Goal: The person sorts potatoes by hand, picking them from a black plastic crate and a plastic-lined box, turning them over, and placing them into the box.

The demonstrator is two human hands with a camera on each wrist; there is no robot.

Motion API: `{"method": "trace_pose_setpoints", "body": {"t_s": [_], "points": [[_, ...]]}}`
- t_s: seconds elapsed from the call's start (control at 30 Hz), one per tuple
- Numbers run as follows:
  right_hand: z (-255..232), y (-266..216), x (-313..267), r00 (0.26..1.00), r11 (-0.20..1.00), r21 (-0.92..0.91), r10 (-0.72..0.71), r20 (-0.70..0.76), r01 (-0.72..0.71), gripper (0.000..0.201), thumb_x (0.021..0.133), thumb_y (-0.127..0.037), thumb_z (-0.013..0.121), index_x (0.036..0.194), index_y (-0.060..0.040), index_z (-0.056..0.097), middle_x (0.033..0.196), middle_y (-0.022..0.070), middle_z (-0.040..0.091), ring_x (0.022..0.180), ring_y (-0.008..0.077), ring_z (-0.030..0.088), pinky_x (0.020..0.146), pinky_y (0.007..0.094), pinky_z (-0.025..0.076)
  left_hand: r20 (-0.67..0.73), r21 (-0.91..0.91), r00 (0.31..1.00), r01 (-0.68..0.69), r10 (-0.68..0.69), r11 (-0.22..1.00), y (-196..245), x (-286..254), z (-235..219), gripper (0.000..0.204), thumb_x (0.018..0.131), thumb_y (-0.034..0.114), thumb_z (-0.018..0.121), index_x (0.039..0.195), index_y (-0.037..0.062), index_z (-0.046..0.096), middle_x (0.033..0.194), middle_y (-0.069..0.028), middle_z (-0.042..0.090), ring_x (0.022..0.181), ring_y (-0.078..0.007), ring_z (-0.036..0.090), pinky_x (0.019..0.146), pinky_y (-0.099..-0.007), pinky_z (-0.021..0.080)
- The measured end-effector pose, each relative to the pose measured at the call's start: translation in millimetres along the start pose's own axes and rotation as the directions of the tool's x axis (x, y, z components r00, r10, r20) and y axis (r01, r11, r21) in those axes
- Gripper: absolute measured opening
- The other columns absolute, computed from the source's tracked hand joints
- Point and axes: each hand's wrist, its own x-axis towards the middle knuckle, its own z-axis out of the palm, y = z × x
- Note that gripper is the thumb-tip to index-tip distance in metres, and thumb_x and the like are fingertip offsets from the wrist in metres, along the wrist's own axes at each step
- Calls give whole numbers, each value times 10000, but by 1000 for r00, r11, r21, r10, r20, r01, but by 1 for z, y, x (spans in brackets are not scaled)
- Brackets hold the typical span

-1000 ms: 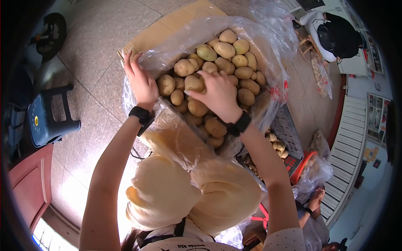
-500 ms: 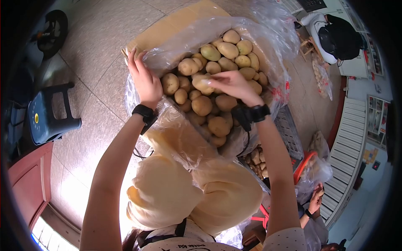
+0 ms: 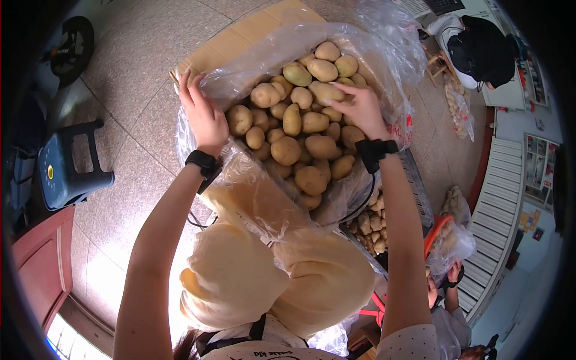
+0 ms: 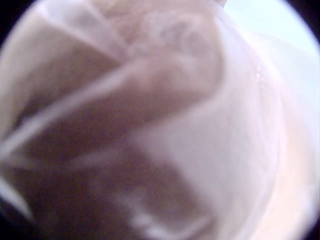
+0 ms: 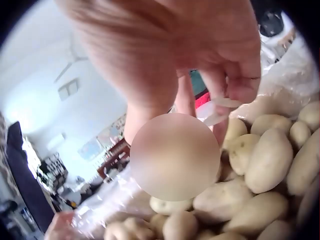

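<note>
Many potatoes (image 3: 286, 150) fill a cardboard box (image 3: 252, 35) lined with clear plastic (image 3: 240, 71). My right hand (image 3: 363, 113) is at the pile's right side, thumb and fingers pinching a potato (image 3: 324, 92). In the right wrist view, a round blurred patch covers the space between thumb and fingers of the right hand (image 5: 170, 65), with potatoes (image 5: 269, 161) beyond. My left hand (image 3: 205, 119) rests on the lined left edge of the box, fingers extended. Only blurred folds of plastic (image 4: 200, 145) show in the left wrist view.
A crate (image 3: 415, 186) of smaller tubers (image 3: 371, 225) stands right of the box. Further right are a red basin (image 3: 437, 235) and another person's hands (image 3: 454, 273). Someone in black (image 3: 483, 51) is at upper right. A blue stool (image 3: 67, 165) stands left.
My right hand has let go of one potato near the middle of the pile and moved right to grip another. The left hand has stayed at the edge.
</note>
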Motion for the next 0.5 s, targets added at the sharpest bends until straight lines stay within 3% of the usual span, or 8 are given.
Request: {"method": "trace_pose_setpoints", "body": {"t_s": [0.03, 0.1, 0.13, 0.27, 0.37, 0.47, 0.5], "points": [[9, 2, -1, 1000, 1000, 2, 1, -1, -1, 509, 752, -354, 812, 1184, -107, 706, 882, 134, 702, 808, 316, 668, 780, 379, 528, -1, -5, 1000, 3, -3, 1000, -1, 0, 0, 505, 839, -118, 346, 1323, 11, 416, 1460, -220, 296, 1415, -418, 266, 1172, -482, 270], [30, 13, -3, 980, 962, -202, -194, -34, 184, 566, 738, -357, 815, 1222, -99, 677, 913, 135, 670, 914, 324, 626, 851, 403, 502, -4, 4, 1000, -3, 3, 1000, -1, 0, 1, 504, 841, -116, 347, 1323, 13, 417, 1460, -220, 297, 1415, -418, 267, 1172, -483, 269], [27, 13, -4, 994, 985, -138, -96, 47, 102, 577, 744, -336, 804, 1254, -112, 654, 969, 142, 651, 1029, 319, 589, 907, 425, 473, -8, 10, 1000, -6, 6, 1000, -1, 0, 0, 502, 843, -115, 348, 1323, 15, 418, 1460, -220, 297, 1414, -419, 267, 1172, -483, 268], [19, 9, -7, 990, 974, -183, -122, 67, 132, 527, 766, -316, 787, 1238, -115, 666, 934, 135, 648, 1008, 321, 593, 887, 429, 478, -10, -2, 1000, -9, 9, 1000, 1, -1, 0, 497, 846, -112, 349, 1320, 18, 423, 1459, -220, 302, 1412, -419, 271, 1171, -484, 269], [19, 5, -5, 995, 980, -187, -48, 90, 64, 493, 773, -302, 777, 1215, -106, 678, 953, 141, 653, 995, 325, 595, 873, 430, 481, -1, -19, 1000, 10, -10, 1000, 1, 1, -1, 488, 851, -108, 352, 1317, 16, 427, 1456, -221, 307, 1411, -418, 273, 1169, -484, 270], [16, 4, -4, 996, 985, -154, -68, 52, 75, 422, 793, -292, 771, 1153, -82, 707, 918, 158, 678, 898, 326, 633, 815, 409, 505, -2, -14, 1000, -13, 13, 1000, 2, -1, 0, 490, 848, -108, 355, 1315, 20, 431, 1458, -221, 305, 1414, -415, 270, 1167, -483, 271], [11, 4, -2, 997, 996, -84, -14, 71, 20, 380, 811, -275, 762, 1128, -70, 715, 889, 157, 692, 840, 310, 654, 778, 389, 518, -1, -6, 1000, -5, 5, 1000, 2, 0, 0, 492, 847, -107, 355, 1315, 20, 432, 1461, -221, 302, 1415, -416, 268, 1166, -483, 272]]}}
